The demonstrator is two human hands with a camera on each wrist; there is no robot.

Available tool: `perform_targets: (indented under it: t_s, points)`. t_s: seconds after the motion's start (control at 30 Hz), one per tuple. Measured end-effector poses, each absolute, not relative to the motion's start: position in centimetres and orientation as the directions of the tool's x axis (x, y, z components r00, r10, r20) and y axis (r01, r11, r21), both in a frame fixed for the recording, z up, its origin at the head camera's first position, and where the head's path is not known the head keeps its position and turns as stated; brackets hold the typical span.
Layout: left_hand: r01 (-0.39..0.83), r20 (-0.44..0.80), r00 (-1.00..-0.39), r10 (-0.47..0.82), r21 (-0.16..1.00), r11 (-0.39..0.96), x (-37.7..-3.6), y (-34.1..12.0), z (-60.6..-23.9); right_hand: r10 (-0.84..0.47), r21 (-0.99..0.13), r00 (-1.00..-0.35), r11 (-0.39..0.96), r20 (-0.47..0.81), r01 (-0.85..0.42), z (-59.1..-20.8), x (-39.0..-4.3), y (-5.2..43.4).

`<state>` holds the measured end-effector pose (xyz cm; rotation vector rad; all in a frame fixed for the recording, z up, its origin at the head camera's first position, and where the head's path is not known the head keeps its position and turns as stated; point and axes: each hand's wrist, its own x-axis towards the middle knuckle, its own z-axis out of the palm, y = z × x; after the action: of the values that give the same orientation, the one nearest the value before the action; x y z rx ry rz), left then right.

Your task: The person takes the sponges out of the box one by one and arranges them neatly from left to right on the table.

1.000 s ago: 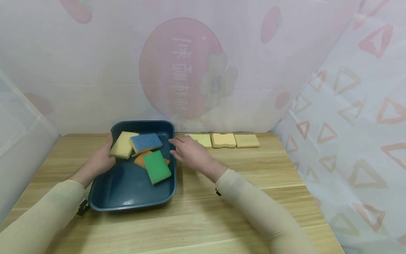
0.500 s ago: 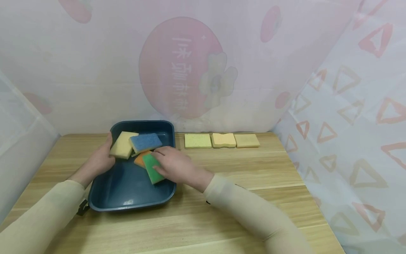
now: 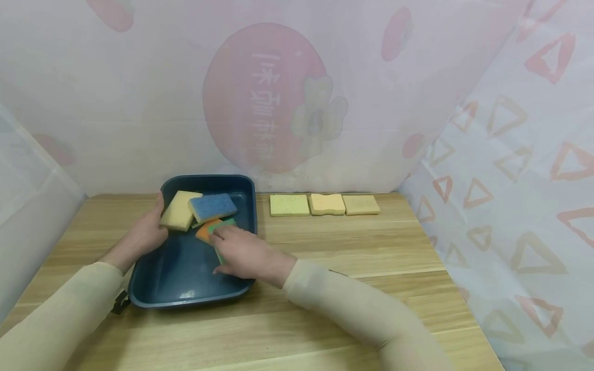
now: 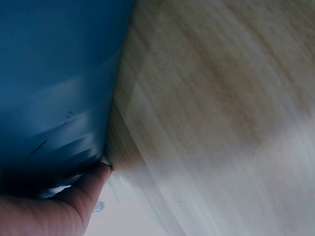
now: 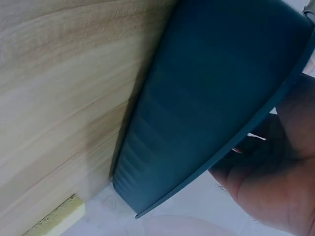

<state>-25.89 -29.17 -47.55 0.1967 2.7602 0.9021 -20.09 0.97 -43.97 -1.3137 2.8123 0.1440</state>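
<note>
A dark blue tray (image 3: 185,301) stands on the wooden table at left centre. In it lie a pale yellow sponge (image 3: 178,210), a blue sponge (image 3: 212,206), an orange sponge (image 3: 203,233) and a green sponge (image 3: 227,222). My right hand (image 3: 232,247) lies over the green sponge and grips it, hiding most of it. My left hand (image 3: 150,226) holds the tray's left rim beside the yellow sponge. In the left wrist view a finger (image 4: 93,179) presses the tray's outer wall (image 4: 54,73). In the right wrist view the tray's wall (image 5: 206,98) fills the frame.
Three flat sponges lie in a row at the table's far edge: light yellow (image 3: 289,205), orange-yellow (image 3: 327,204) and tan (image 3: 361,204). Printed curtains close off the back and both sides. Bare wood (image 3: 348,288) stretches to the right and front of the tray.
My right hand came from the tray's right rim into the tray and closed over the green sponge, which has shifted slightly left. The left hand and tray have stayed put.
</note>
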Motion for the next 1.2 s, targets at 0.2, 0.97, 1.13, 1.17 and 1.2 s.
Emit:
perform_targets:
  t_s: [0.2, 0.97, 1.13, 1.17, 1.2]
  points:
    - [0.063, -0.169, -0.965, 0.201, 0.594, 0.802, -25.9, -29.2, -47.5, -0.753, 0.149, -0.652, 0.637, -0.086, -0.756, -44.4, -19.8, 0.5]
    - [0.056, -0.171, -0.966, 0.195, 0.596, 0.801, -25.7, -29.1, -47.4, -0.734, 0.134, -0.674, 0.661, -0.088, -0.738, -44.4, -20.3, -0.1]
    - [0.058, -0.164, -0.968, 0.192, 0.593, 0.803, -25.6, -29.0, -47.4, -0.751, 0.104, -0.658, 0.651, -0.055, -0.752, -44.0, -20.3, -0.2]
    - [0.057, -0.165, -0.968, 0.190, 0.593, 0.803, -25.6, -29.0, -47.3, -0.754, 0.101, -0.655, 0.649, -0.044, -0.754, -43.9, -20.3, -0.2]
    - [0.056, -0.165, -0.968, 0.189, 0.592, 0.804, -25.6, -29.0, -47.3, -0.758, 0.099, -0.651, 0.646, -0.033, -0.757, -43.8, -20.3, -0.2]
